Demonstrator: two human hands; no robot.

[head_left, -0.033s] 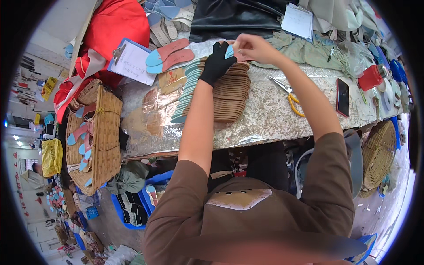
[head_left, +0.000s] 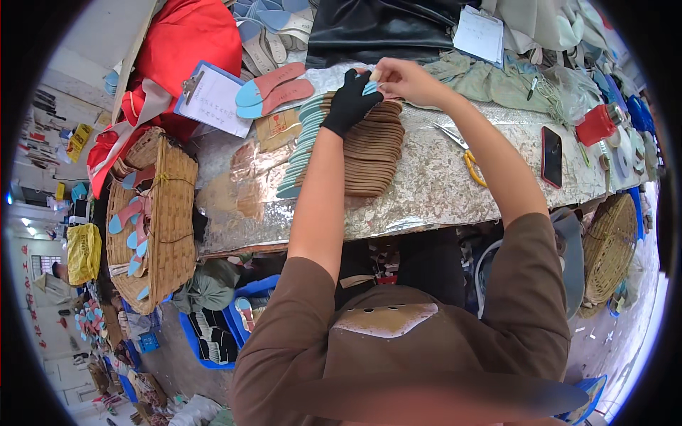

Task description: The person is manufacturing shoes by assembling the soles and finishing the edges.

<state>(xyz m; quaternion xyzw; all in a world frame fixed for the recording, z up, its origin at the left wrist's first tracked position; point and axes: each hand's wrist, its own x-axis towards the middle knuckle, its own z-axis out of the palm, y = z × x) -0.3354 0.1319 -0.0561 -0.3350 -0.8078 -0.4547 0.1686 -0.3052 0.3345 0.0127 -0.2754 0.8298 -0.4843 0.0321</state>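
Note:
A long row of insoles (head_left: 371, 160), brown at one end and pale blue-green at the other, stands packed on edge on the worktable. At its far end, my left hand (head_left: 349, 104), in a black glove, is closed around a blue-and-pink insole (head_left: 370, 88), most of which the hands cover. My bare right hand (head_left: 402, 79) pinches at the same insole's right side, thumb and fingertips together; the fingertips' exact hold is partly hidden. Two more pink-and-blue insoles (head_left: 273, 91) lie flat to the left of the row.
Right of the row lie yellow-handled scissors (head_left: 474, 169), a phone (head_left: 551, 157) and a red container (head_left: 595, 126). A clipboard (head_left: 213, 99) lies at the left, above a wicker basket (head_left: 174, 213) of insoles. Black sheet material (head_left: 383, 32) and grey-green cloth (head_left: 476, 78) cover the back.
My right hand has shifted slightly left, closer to the gloved hand, and less of the insole's pink part shows. My left hand has barely moved.

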